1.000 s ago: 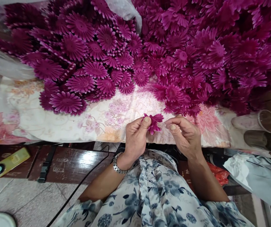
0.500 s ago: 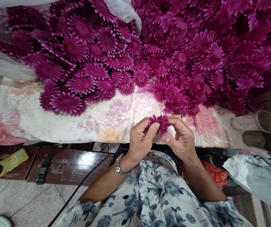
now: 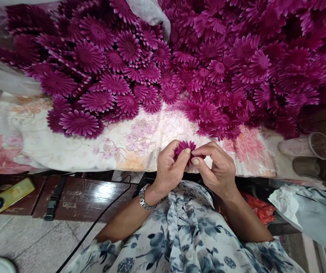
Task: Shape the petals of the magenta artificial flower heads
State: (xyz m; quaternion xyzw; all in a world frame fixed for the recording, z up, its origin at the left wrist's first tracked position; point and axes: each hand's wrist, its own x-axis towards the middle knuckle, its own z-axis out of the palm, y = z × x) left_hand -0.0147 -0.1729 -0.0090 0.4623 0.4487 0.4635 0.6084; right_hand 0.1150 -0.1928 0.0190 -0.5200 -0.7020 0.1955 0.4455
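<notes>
Head view has 1 magenta daisy-like flower [image 3: 185,145], narrow petals fanned and partly hidden, mid-handling over the near edge of the tablecloth [image 3: 117,151], pinched by the left hand [image 3: 169,167], the right hand [image 3: 219,167] at its petals, grip unclear, while 2 flower heaps [image 3: 231,68] lie beyond, their finished share impossible to tell.

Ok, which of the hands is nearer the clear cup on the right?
Right. The right hand is left of the clear cup; the left hand is farther left, holding a magenta flower.
</notes>
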